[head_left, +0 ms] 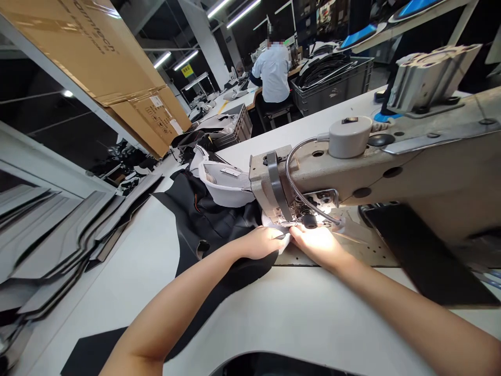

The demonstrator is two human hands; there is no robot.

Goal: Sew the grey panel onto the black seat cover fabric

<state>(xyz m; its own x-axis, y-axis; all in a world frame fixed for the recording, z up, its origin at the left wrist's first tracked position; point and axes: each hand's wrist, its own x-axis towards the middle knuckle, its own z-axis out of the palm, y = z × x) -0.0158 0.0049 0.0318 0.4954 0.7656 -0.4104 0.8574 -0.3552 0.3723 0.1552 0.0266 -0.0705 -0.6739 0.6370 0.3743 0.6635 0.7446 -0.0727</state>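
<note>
A large piece of black fabric [230, 222], with white-backed parts, lies across the table at the head of a sewing machine [270, 177]. My left hand [261, 243] is closed on the edge of this fabric, just left of the needle area, its thumb on top. Close beside it, my right hand [315, 244] pinches the same edge under the lit presser foot area. The needle itself is hidden behind the machine head and a black knob [310, 221]. A curved white-lined section [227, 190] of the piece stands up behind the left hand.
Stacks of flat grey-white panels [50, 240] line the left side. Cardboard boxes [105, 57] rise at the upper left. Behind the machine are grey crates [332, 86] and a seated person in a light shirt [274, 73]. A dark board [426, 253] lies at right.
</note>
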